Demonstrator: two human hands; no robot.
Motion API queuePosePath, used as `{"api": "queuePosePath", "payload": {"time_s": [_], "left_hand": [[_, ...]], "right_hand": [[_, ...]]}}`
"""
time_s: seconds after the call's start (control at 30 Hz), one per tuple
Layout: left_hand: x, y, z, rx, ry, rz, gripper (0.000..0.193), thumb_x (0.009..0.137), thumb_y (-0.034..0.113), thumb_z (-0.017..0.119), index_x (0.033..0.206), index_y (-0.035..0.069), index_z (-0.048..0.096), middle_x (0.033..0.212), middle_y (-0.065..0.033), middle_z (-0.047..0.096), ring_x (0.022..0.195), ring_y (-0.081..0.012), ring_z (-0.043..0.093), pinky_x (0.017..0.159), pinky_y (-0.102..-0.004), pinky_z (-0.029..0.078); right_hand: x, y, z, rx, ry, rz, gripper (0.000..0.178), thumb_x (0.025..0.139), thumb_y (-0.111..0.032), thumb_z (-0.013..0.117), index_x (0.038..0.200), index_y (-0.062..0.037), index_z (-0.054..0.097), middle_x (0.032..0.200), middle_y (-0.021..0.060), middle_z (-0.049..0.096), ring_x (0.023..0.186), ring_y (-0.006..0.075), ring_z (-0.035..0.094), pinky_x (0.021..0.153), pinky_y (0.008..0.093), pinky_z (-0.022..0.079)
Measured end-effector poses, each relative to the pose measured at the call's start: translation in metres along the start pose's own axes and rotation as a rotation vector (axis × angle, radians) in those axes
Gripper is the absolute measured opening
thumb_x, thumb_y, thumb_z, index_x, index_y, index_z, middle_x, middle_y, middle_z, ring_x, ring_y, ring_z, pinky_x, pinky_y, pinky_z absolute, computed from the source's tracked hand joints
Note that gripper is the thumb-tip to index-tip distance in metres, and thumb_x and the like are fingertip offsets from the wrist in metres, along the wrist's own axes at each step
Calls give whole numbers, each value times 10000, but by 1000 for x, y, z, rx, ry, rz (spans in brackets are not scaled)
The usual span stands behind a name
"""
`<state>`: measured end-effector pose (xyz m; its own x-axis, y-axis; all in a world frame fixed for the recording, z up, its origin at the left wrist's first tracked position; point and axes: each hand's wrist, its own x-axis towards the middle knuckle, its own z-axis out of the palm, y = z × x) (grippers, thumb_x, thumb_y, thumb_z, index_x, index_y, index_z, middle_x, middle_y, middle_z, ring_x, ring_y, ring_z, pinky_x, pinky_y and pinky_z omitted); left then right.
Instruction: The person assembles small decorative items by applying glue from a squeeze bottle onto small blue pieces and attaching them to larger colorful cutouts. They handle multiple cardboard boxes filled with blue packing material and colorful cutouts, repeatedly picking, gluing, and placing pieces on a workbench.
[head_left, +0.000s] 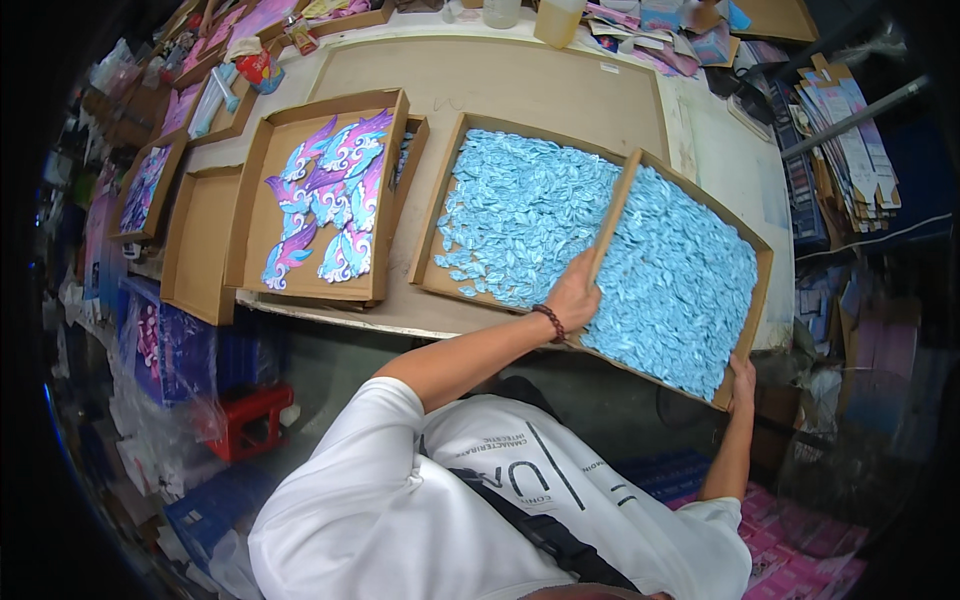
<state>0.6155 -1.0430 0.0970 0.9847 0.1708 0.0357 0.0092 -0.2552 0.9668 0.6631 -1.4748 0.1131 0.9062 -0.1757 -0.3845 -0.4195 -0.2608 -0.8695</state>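
My left hand (573, 297) grips the left wall of a shallow cardboard tray (764, 275), its fingers partly hidden by the wall. At the tray's near right corner my right hand (741, 384) is closed on the edge. Many small light-blue leaf-shaped pieces (680, 285) fill this tray. It sits tilted, its left side over the right part of a second cardboard tray (432, 232), which lies on the table and holds the same kind of blue pieces (520, 215). Whether the held tray rests on the table or hangs free, I cannot tell.
Left of these, a cardboard tray (255, 205) with purple and blue wing-shaped cutouts (350, 205) lies on another tray. A bare tray (200, 240) overhangs the table edge (440, 328). Below stands a red stool (250, 420). Containers and paper scraps crowd the table's far side.
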Motion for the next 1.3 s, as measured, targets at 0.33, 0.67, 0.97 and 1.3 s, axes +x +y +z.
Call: {"api": "queuePosePath", "payload": {"time_s": [0.33, 0.67, 0.97, 1.3], "left_hand": [[16, -10, 68, 28, -386, -41, 687, 818, 149, 556, 1406, -72, 281, 1343, -291, 439, 1262, -375, 434, 1072, -383, 340], [33, -23, 55, -11, -394, -143, 725, 820, 163, 607, 1432, -46, 281, 1317, -249, 502, 1119, -326, 558, 956, -367, 440], [34, -25, 56, -51, -437, -217, 816, 814, 174, 660, 1476, 11, 212, 1309, -201, 513, 913, -209, 629, 801, -321, 515], [26, -12, 48, -177, -414, -317, 777, 808, 92, 620, 1471, 4, 226, 1421, -220, 410, 1250, -279, 479, 1001, -312, 409]], "right_hand": [[-7, 21, -81, -2, 60, 22, 390, 840, -149, 626, 1195, 5, 581, 1075, 74, 633, 957, 188, 594, 834, 320, 473], [21, 20, -57, -53, 75, 12, 370, 847, -117, 598, 1198, 2, 587, 1032, 42, 644, 912, 142, 593, 825, 280, 459], [32, 31, -67, -12, 37, 20, 364, 842, -107, 609, 1188, 7, 591, 1028, 39, 645, 902, 132, 594, 809, 275, 466], [33, 22, -62, -61, 82, 29, 358, 835, -107, 603, 1179, -4, 597, 1004, 55, 645, 865, 153, 602, 775, 296, 486]]}}
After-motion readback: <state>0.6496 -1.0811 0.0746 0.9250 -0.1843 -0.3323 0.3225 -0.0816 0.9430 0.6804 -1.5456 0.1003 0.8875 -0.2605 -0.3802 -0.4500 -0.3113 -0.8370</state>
